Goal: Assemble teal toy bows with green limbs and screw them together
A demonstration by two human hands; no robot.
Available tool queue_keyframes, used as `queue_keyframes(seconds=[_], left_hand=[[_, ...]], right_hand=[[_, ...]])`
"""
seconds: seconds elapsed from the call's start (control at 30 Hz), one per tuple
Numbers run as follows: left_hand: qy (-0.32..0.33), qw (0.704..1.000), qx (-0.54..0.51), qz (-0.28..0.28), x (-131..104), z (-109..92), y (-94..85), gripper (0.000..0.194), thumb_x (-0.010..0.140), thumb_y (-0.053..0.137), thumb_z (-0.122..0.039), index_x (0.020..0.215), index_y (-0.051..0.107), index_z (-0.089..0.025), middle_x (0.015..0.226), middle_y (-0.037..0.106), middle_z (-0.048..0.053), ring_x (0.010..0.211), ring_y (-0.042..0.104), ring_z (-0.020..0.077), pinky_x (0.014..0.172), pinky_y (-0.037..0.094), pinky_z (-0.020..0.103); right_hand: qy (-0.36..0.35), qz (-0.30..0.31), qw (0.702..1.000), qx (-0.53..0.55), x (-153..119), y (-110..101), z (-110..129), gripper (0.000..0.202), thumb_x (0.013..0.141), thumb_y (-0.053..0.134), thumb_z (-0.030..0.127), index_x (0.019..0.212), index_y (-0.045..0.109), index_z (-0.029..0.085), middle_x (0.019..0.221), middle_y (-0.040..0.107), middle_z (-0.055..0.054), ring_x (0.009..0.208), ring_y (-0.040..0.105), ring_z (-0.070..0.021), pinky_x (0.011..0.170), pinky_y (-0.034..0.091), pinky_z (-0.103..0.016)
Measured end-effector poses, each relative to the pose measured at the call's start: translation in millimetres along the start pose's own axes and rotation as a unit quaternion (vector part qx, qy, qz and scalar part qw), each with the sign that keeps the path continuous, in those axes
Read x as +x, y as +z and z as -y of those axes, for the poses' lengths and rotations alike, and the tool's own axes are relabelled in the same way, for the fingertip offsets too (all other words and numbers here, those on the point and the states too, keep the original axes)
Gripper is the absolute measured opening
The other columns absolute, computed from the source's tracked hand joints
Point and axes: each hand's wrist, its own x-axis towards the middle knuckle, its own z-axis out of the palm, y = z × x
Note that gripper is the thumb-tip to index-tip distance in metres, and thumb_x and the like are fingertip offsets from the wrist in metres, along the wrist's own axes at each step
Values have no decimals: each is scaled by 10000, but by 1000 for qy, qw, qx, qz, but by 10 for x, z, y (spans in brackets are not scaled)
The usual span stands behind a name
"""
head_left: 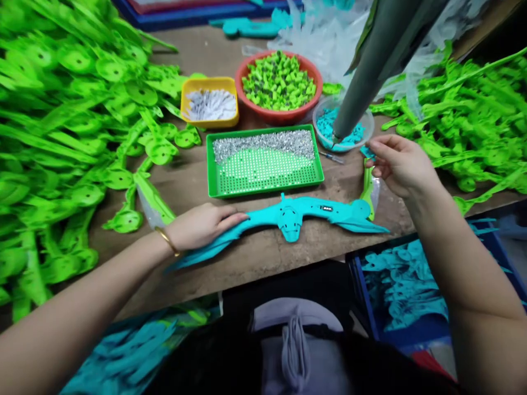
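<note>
A bright blue toy bow part lies across the table in front of me, with a dragon-like head piece at its middle. My left hand is closed over its left limb, fingers resting on the plastic. To the right, above the bow, my right hand pinches a small blue plastic piece between thumb and fingertips. That hand is beside a clear bowl of similar small blue pieces. Beyond the bow sits a green perforated tray of small silver screws.
Green plastic parts are heaped left and right. A yellow tub and a red bowl hold small parts. A grey cylindrical tool hangs over the clear bowl. A blue crate of blue parts stands below right.
</note>
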Motion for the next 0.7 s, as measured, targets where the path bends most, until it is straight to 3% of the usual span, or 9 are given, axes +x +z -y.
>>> queue_keyframes(seconds=[0.17, 0.37, 0.47, 0.57, 0.7], left_hand=[[-12, 1000, -1, 5, 31, 11, 26, 631, 875, 236, -641, 909, 661, -176, 706, 662, 77, 594, 575, 195, 601, 398, 304], [-4, 1000, -8, 5, 34, 26, 34, 624, 875, 240, -633, 916, 660, -174, 734, 665, 84, 606, 573, 198, 618, 393, 316], [-4, 1000, -10, 1, 43, 42, 43, 627, 874, 239, -636, 899, 662, -173, 713, 658, 84, 602, 567, 201, 616, 392, 321], [-2, 1000, -8, -1, 49, 51, 53, 622, 873, 242, -634, 885, 663, -177, 710, 659, 82, 606, 567, 202, 616, 394, 322], [0, 1000, -8, -1, 44, 36, 44, 612, 876, 242, -622, 883, 665, -180, 744, 674, 83, 628, 578, 199, 628, 401, 317]], right_hand=[[40, 105, 993, -31, -340, 127, -53, 278, 638, 797, 308, 851, 671, 180, 723, 632, 2, 615, 574, -95, 532, 465, -224], [72, 133, 984, -96, -490, 212, -85, 373, 644, 795, 365, 954, 720, 171, 828, 703, -47, 724, 633, -151, 669, 533, -299], [63, 162, 973, -151, -492, 215, -58, 387, 674, 764, 392, 979, 720, 159, 791, 702, -49, 675, 632, -152, 648, 527, -308], [34, 206, 947, -243, -420, 245, 6, 303, 714, 725, 416, 862, 725, 152, 679, 663, -27, 542, 554, -113, 548, 463, -282], [-15, 305, 891, -335, -188, 335, 97, 242, 735, 706, 416, 759, 723, 176, 668, 643, -10, 585, 535, -111, 563, 401, -271]])
